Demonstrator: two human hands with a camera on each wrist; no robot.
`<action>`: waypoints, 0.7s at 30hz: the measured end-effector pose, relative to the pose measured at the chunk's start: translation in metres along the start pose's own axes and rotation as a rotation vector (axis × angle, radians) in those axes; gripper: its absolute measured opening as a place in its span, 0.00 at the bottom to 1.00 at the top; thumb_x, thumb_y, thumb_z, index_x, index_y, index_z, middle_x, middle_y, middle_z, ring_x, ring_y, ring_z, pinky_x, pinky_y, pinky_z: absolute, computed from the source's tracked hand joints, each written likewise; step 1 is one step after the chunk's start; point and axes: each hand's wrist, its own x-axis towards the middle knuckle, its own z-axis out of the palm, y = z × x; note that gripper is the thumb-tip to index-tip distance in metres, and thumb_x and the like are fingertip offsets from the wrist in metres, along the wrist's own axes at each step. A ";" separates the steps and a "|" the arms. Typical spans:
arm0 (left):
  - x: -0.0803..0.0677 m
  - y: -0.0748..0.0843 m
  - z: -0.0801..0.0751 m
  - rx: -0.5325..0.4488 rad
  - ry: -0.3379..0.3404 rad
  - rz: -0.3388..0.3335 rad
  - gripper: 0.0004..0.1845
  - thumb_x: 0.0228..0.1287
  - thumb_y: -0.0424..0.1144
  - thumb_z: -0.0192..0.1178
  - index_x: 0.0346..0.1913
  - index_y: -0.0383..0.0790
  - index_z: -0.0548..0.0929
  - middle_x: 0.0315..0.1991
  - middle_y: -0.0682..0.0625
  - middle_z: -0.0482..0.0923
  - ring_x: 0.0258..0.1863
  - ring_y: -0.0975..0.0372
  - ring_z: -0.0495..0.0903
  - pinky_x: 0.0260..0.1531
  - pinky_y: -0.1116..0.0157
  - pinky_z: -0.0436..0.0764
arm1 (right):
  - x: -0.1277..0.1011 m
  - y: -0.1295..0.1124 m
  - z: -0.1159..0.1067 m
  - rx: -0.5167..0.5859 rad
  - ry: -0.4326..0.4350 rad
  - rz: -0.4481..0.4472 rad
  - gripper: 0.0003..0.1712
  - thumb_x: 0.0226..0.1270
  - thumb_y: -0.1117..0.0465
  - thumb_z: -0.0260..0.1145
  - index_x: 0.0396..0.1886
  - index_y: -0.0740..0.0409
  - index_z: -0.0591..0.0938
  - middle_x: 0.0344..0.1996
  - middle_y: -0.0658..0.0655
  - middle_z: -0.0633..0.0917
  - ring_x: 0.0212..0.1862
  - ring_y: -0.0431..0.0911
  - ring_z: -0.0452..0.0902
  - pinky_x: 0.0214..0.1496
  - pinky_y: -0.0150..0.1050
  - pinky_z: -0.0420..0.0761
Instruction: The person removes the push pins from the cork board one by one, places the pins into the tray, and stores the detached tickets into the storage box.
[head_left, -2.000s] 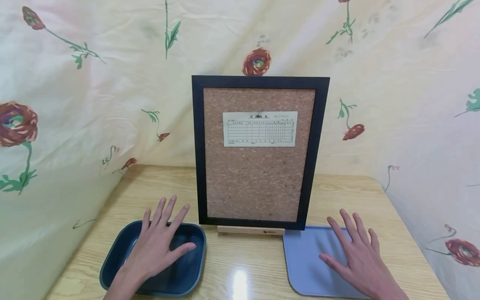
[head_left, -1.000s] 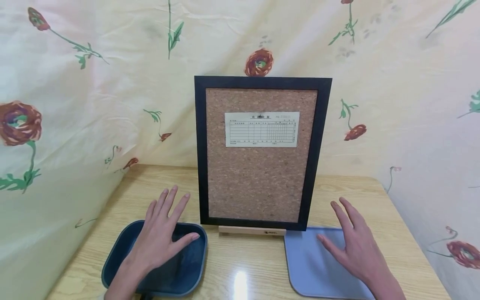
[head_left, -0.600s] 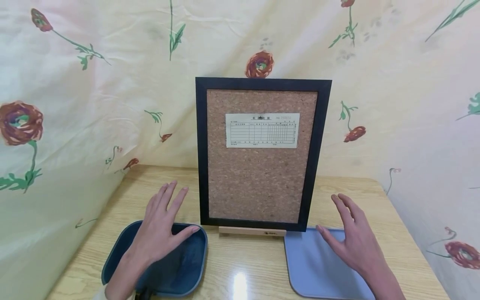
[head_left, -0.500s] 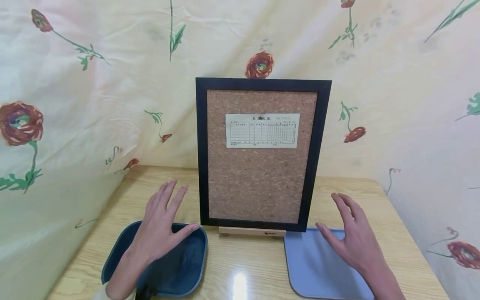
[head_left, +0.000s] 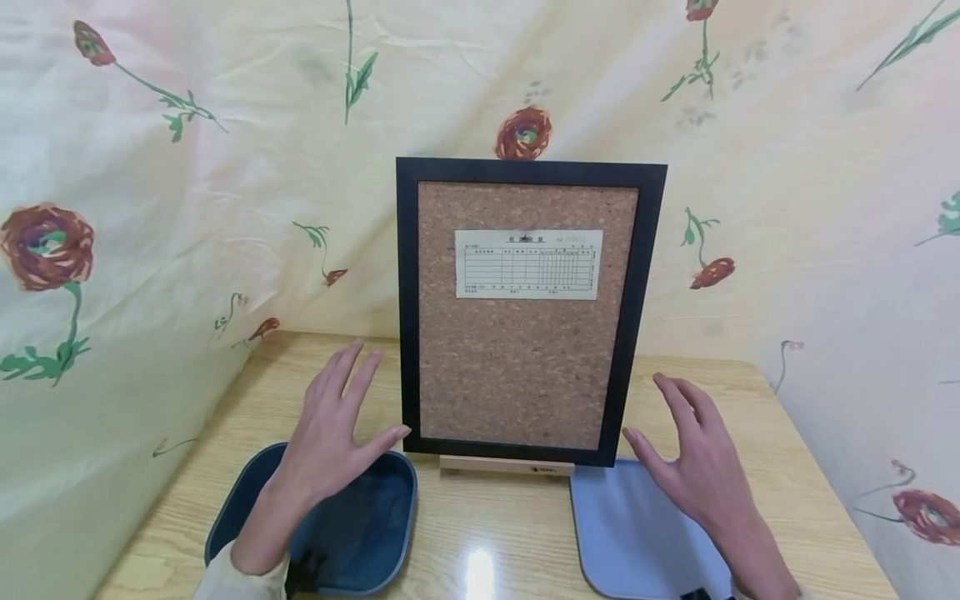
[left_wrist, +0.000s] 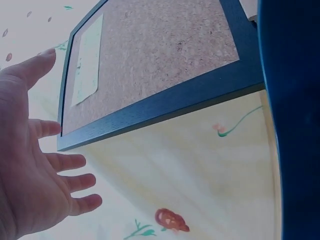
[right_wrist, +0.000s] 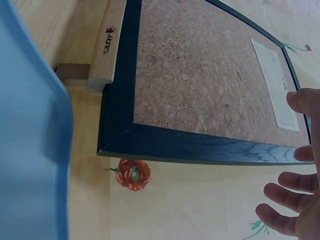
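Note:
A black-framed cork board (head_left: 517, 367) stands upright at the middle of the table, tilted slightly back. A printed receipt slip (head_left: 528, 265) hangs on its upper half, with a small dark pin (head_left: 524, 237) at its top edge. My left hand (head_left: 330, 433) hovers over the dark blue tray (head_left: 411, 521), fingers spread and holding nothing, left of the board. On the other side my right hand (head_left: 701, 462) is raised above the light blue tray (head_left: 600, 550), fingers relaxed and thumb apart, with nothing in it.
The board rests in a light wooden stand (head_left: 506, 466) on the wood-grain table (head_left: 480, 508). Behind it and on both sides hangs a cream cloth (head_left: 300, 125) printed with red flowers. A bright light reflection shows near the table's front.
Both hands have risen and moved forward, towards the board; the right hand's fingers have drawn closer together. The head view has shifted slightly. The board and slip stay in place.

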 end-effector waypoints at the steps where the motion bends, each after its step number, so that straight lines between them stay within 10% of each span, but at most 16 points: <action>1: 0.002 0.000 0.001 -0.008 0.008 0.004 0.47 0.62 0.68 0.59 0.77 0.45 0.61 0.77 0.36 0.58 0.74 0.40 0.59 0.67 0.34 0.61 | 0.001 -0.001 0.000 0.000 0.005 -0.003 0.43 0.52 0.55 0.76 0.68 0.62 0.73 0.57 0.70 0.77 0.57 0.61 0.72 0.51 0.55 0.72; 13: 0.014 0.002 0.007 -0.060 0.084 0.016 0.48 0.65 0.75 0.45 0.76 0.43 0.62 0.75 0.36 0.61 0.73 0.39 0.62 0.65 0.32 0.62 | 0.013 -0.008 0.008 0.015 0.110 -0.049 0.43 0.71 0.31 0.53 0.67 0.62 0.74 0.55 0.69 0.79 0.50 0.59 0.77 0.47 0.43 0.71; 21: 0.022 0.004 0.009 -0.092 0.139 0.015 0.50 0.64 0.76 0.43 0.74 0.39 0.65 0.73 0.33 0.63 0.70 0.37 0.64 0.64 0.31 0.63 | 0.023 -0.012 0.014 0.032 0.164 -0.085 0.42 0.72 0.32 0.52 0.65 0.63 0.76 0.53 0.68 0.80 0.45 0.56 0.79 0.44 0.41 0.72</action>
